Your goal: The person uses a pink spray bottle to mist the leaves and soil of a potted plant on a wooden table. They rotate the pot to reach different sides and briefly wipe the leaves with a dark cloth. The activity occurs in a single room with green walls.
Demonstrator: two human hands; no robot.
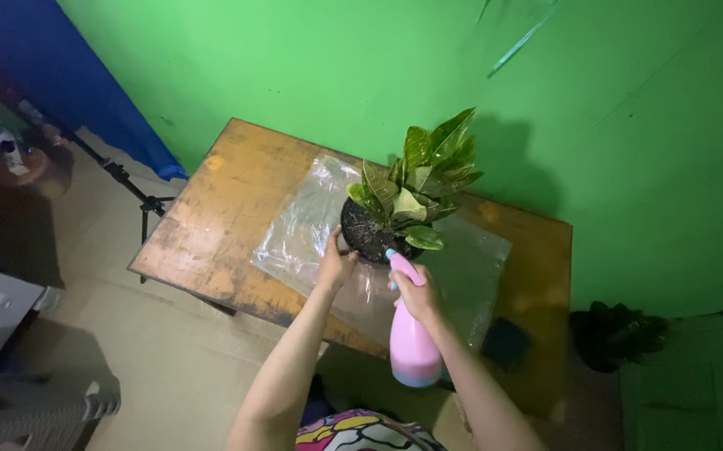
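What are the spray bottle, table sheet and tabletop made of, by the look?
Spray bottle: likely plastic, smooth pink body fading to blue at the base, slight sheen. Sheet: thin clear plastic film; it is see-through, wrinkled and throws glare. Tabletop: probably wood or board, worn orange-brown finish with pale scuffed patches and dark edges. The right hand holds the bottle; the left hand touches the pot.

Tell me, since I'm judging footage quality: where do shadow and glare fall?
Head view: the plant casts a soft shadow on the green wall; the plastic sheet shows mild glare; the lower corners and left edge are dim; wide-angle lens bends the table edges.
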